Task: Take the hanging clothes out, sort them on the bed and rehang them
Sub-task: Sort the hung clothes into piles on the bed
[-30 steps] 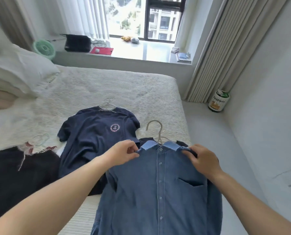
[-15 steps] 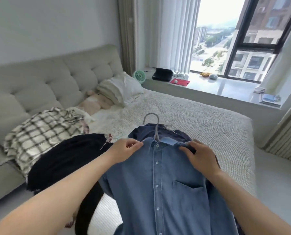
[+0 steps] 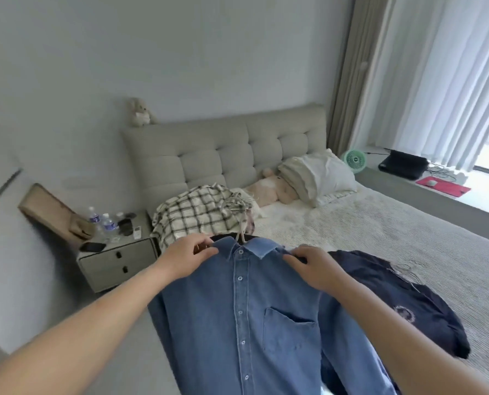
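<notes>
Since a moment ago the view has swung left, bringing the whole headboard (image 3: 223,155) and a nightstand (image 3: 117,262) into sight, while both hands keep their hold on the denim shirt (image 3: 246,317). Three other garments lie on the bed (image 3: 394,240): a plaid shirt (image 3: 192,218) near the headboard, a navy t-shirt (image 3: 402,297) to the right, and a black one almost wholly hidden behind the denim collar. The denim shirt hangs in front of the person, its hem cut off by the frame's lower edge, its hanger (image 3: 241,232) mostly covered. The left hand (image 3: 186,258) pinches the left shoulder seam; the right hand (image 3: 311,266) grips the right shoulder. One pillow (image 3: 317,175) half hides a plush toy (image 3: 269,192). Two water bottles (image 3: 103,220) stand on the nightstand's surface among blurred small items.
</notes>
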